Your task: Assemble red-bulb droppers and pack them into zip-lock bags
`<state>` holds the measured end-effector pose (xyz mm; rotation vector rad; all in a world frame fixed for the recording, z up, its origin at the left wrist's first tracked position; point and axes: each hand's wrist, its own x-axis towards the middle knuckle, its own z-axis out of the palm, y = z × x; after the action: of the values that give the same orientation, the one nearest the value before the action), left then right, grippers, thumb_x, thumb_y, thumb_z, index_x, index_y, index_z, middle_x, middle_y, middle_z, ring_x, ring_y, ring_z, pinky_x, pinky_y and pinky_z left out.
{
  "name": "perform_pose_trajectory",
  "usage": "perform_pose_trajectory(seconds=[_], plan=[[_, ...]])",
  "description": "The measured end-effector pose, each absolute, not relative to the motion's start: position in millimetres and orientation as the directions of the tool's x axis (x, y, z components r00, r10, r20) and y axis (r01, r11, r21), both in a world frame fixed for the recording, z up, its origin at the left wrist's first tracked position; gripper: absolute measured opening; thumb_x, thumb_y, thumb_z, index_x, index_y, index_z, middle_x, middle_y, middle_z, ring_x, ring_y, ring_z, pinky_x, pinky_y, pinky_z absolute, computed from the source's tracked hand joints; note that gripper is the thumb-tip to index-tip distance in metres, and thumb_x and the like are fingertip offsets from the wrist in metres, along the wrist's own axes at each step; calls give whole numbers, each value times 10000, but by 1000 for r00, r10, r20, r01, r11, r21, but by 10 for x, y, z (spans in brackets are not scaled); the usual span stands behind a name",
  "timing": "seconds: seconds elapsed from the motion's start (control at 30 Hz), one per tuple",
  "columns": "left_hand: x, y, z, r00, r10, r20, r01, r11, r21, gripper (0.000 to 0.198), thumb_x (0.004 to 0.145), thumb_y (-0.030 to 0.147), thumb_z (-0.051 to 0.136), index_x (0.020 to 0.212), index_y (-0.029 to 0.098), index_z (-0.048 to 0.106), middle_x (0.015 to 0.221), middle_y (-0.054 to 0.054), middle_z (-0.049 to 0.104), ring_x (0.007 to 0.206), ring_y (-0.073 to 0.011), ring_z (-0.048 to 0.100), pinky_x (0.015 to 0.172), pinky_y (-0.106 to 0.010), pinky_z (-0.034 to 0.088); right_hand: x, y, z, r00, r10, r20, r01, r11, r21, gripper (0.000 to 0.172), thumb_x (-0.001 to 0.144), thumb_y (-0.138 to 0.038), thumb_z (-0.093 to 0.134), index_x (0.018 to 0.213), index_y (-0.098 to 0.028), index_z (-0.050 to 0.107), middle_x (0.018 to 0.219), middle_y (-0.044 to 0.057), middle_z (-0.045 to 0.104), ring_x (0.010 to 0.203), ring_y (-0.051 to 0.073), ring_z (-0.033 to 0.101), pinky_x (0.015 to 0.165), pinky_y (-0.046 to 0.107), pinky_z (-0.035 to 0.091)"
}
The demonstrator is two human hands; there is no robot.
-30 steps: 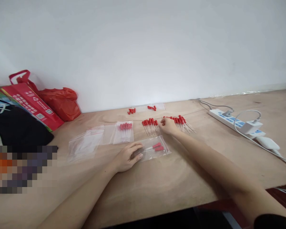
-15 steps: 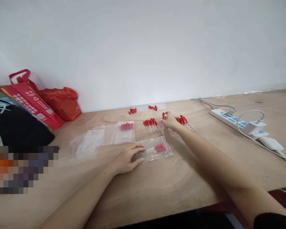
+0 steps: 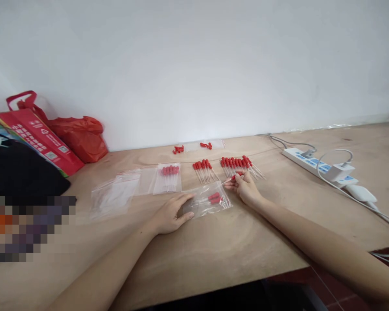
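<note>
A dropper with a red rubber bulb (image 3: 236, 176) is pinched in my right hand (image 3: 245, 190); its thin clear tube points left, above the bag's far right corner. My left hand (image 3: 173, 214) grips the left end of a clear plastic bag (image 3: 202, 210), thumb at the near side and fingers at the far side. Inside this bag lie a few droppers (image 3: 215, 198), bulbs to the right. Behind my right hand is a row of several red-bulbed droppers (image 3: 235, 163). Another group of droppers (image 3: 203, 165) lies left of that row.
Left of the droppers sits a filled bag (image 3: 170, 171), beside flat clear bags (image 3: 116, 196). Loose red bulbs (image 3: 178, 150) lie near the wall. A power strip (image 3: 306, 163) with cables stands right; a red bag (image 3: 81, 138) and black cloth bag (image 3: 22, 168) are left.
My right hand has come back toward me from the dropper row with one dropper in its fingers. My left hand stays at the bag. The view has shifted slightly.
</note>
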<state>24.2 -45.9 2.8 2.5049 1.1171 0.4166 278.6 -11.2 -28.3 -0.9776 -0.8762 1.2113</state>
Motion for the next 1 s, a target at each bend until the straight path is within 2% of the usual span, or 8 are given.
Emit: perform_pose_trajectory(seconds=[0.1,0.2,0.33,0.43,0.6,0.73,0.87,1.0], plan=[[229,-462,14,633,766,112,644,-601,473,535,806,327,475,1291,248,265,1215,-43,478,1105,-193,443,949,-373,349,2754,-172,-263,-11,1000,9,-329,5,-944,326,668,-386,604,821,-230,362,632,-50,548,509,108,565,501,260,472],[224,-460,0,637,761,121,634,-607,479,539,810,321,471,1296,261,246,1214,-37,478,1108,-192,440,950,-373,344,2773,-218,-240,-171,985,-1,-181,-33,-983,368,574,-381,690,790,-185,467,574,-55,534,430,68,490,428,207,409],[231,-455,-10,639,757,132,630,-614,475,551,812,308,466,1304,256,223,1212,-43,477,1108,-191,442,949,-375,343,2794,-224,-218,-320,947,-22,21,-15,-1000,347,626,-433,633,806,-143,571,436,-65,464,361,53,386,353,183,307],[234,-455,-6,641,759,119,631,-609,481,571,814,303,465,1313,255,192,1210,-44,476,1110,-185,441,953,-373,342,2768,-209,-214,-385,922,-40,85,-8,-996,356,678,-469,560,819,-146,604,425,-49,471,364,70,393,335,184,262],[231,-458,-2,631,767,118,636,-599,486,542,815,328,465,1295,256,224,1204,-49,479,1107,-192,445,946,-379,351,2674,-192,-277,-210,977,-38,71,-23,-997,240,631,-384,618,728,-173,557,480,-38,527,368,79,431,365,203,328],[244,-454,18,649,749,135,627,-627,462,414,811,335,468,1201,238,372,1199,-49,477,1093,-195,449,938,-365,360,2663,-169,-365,-277,961,-2,41,9,-999,209,693,-379,537,648,-176,551,561,2,586,471,115,527,471,248,425],[266,-451,53,688,712,140,603,-668,436,316,817,315,455,1123,235,452,1185,-45,480,1087,-191,448,937,-354,355,2768,-10,-348,-84,992,94,332,117,-936,130,697,-284,519,668,-167,567,587,1,597,509,118,535,492,234,419],[264,-452,53,677,720,153,599,-660,454,279,806,300,467,1073,221,451,1150,-50,496,1057,-187,463,919,-353,365,2779,258,-180,4,965,262,687,188,-702,68,668,-152,525,725,-154,562,732,30,633,651,124,570,623,227,431]])
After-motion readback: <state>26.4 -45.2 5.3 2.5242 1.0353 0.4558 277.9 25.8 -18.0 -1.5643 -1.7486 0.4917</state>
